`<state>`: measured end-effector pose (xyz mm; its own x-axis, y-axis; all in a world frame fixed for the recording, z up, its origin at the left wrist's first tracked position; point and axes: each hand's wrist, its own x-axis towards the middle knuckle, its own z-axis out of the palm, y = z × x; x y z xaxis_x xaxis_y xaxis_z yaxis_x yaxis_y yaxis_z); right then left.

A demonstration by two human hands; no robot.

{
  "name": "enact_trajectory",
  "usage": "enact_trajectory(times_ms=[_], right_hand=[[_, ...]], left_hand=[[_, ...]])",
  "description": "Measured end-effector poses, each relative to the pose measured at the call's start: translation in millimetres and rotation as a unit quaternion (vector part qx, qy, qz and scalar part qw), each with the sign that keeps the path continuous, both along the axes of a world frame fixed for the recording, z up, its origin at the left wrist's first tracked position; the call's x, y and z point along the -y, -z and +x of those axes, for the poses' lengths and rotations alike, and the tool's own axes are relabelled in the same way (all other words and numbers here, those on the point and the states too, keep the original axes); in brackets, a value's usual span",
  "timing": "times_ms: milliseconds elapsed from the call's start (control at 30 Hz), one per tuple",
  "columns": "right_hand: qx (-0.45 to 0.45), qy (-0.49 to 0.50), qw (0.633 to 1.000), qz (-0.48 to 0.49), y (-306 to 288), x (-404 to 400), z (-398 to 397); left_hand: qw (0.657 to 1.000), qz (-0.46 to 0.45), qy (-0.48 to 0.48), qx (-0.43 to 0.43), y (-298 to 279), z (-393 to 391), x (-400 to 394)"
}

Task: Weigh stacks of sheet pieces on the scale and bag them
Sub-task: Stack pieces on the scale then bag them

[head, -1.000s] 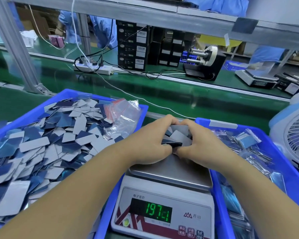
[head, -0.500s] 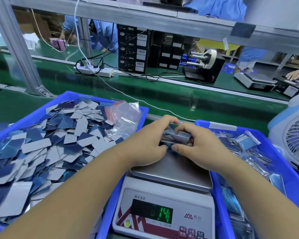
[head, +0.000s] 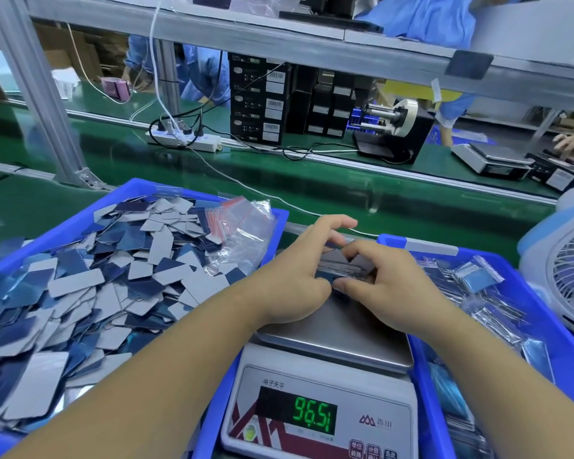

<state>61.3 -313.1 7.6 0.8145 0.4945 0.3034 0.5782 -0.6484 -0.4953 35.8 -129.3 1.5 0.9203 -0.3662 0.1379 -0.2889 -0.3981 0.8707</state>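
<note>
While green belt (head: 312, 200) runs behind, both hands (head: 299, 286) (head: 388, 286) together grip a stack (head: 342, 268) above the scale (head: 338, 339)

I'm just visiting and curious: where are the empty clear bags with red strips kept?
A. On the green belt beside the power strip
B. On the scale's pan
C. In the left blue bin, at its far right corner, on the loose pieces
C: the clear bags lie heaped on the loose pieces in the far right corner of the left blue bin.
</note>
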Motion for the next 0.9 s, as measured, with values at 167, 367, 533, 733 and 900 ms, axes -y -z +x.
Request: enact_trajectory(times_ms=[167,367,533,733,900], right_hand=[[-0.02,0.0,1.0,-0.009,-2,2,1],[-0.033,-0.002,0.999,-0.033,2,3,2],[-0.049,0.01,0.998,-0.025,3,6,5],[-0.087,-0.003,0.996,-0.018,-1,8,4],[-0.109,-0.017,0.994,0.004,-10,16,6]], left_hand=[[0.999,0.022,-0.025,-0.017,-1,4,-8],[0.998,0.064,0.004,-0.018,0,-1,-3],[0.996,0.073,-0.056,0.003,1,6,-6],[0.988,0.11,-0.093,0.051,5,7,-6],[0.989,0.112,-0.073,0.064,4,6,-6]])
